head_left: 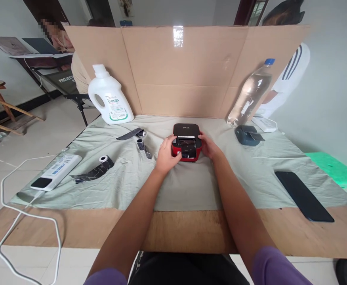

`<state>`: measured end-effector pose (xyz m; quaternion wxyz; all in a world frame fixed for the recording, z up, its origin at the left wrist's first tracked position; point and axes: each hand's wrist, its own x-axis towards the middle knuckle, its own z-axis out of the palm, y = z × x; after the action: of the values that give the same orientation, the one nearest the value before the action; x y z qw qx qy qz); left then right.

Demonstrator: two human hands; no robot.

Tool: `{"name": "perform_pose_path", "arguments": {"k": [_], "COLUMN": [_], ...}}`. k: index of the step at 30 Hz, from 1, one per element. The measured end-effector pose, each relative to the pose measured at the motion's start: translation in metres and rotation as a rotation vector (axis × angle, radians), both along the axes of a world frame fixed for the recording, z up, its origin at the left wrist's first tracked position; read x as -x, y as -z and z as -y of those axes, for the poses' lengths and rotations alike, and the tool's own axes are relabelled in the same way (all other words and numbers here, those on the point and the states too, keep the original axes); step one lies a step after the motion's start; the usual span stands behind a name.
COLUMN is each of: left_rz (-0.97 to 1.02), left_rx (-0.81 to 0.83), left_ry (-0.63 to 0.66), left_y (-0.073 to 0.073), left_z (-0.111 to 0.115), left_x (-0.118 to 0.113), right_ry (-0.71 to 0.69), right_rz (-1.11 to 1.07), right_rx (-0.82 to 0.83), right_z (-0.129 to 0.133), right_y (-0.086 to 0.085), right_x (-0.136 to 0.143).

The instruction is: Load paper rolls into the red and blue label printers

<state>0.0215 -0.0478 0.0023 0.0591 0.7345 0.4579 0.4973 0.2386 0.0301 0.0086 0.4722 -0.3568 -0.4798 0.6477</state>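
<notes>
A small black-and-red label printer (187, 132) sits on the cloth in front of me. A strip of dark label tape (188, 151) shows at its front. My left hand (166, 154) is closed on the printer's left side, the thumb reaching toward the front beside the strip. On the opposite side, my right hand (209, 145) holds the right edge with bent fingers. Left of my hands lie a small dark roll (143, 148), another roll with a loose strip (131, 134), and a larger unrolled dark label roll (98, 168).
Cardboard (182, 71) stands across the back, with a white detergent jug (109, 97) and a clear bottle (252, 95) before it. A dark blue device (246, 135) and a phone (304, 196) lie right. A white power bank (56, 173) with a cable (27, 213) lies left. People sit behind.
</notes>
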Motion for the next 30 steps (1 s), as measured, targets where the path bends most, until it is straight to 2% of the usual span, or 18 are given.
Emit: {"name": "perform_pose_path", "arguments": {"k": [5, 7, 10, 12, 14, 16, 19, 23, 27, 30], "left_rz": [0.043, 0.141, 0.243, 0.201, 0.091, -0.020, -0.203, -0.296, -0.307, -0.304], "left_rx": [-0.021, -0.065, -0.033, 0.126, 0.372, 0.660, 0.882, 0.884, 0.824, 0.770], "left_ry": [0.020, -0.086, -0.361, -0.488, -0.604, -0.697, -0.666, -0.618, -0.610, -0.634], "left_y": [-0.006, -0.016, -0.036, -0.049, -0.057, -0.059, -0.053, -0.039, -0.037, -0.045], "left_z": [0.009, 0.008, -0.011, -0.035, -0.062, -0.088, -0.116, -0.133, -0.129, -0.106], "left_x": [0.012, 0.024, 0.056, 0.086, 0.117, 0.142, 0.163, 0.167, 0.172, 0.180], "right_ry": [-0.018, -0.028, -0.051, -0.067, -0.085, -0.102, -0.114, -0.107, -0.115, -0.113], "right_rz": [-0.003, 0.007, 0.011, 0.002, -0.019, -0.038, -0.039, -0.042, -0.055, -0.069], "right_rx": [-0.030, -0.032, -0.025, -0.019, -0.021, -0.036, -0.050, -0.059, -0.059, -0.035], "right_z": [0.002, 0.003, 0.002, 0.002, 0.001, -0.001, -0.004, -0.009, -0.013, -0.015], "right_y": [0.001, 0.000, -0.004, -0.005, -0.005, -0.003, 0.000, 0.005, 0.007, 0.008], "right_x": [-0.001, -0.002, -0.003, -0.004, -0.005, -0.007, -0.007, -0.007, -0.006, -0.006]}}
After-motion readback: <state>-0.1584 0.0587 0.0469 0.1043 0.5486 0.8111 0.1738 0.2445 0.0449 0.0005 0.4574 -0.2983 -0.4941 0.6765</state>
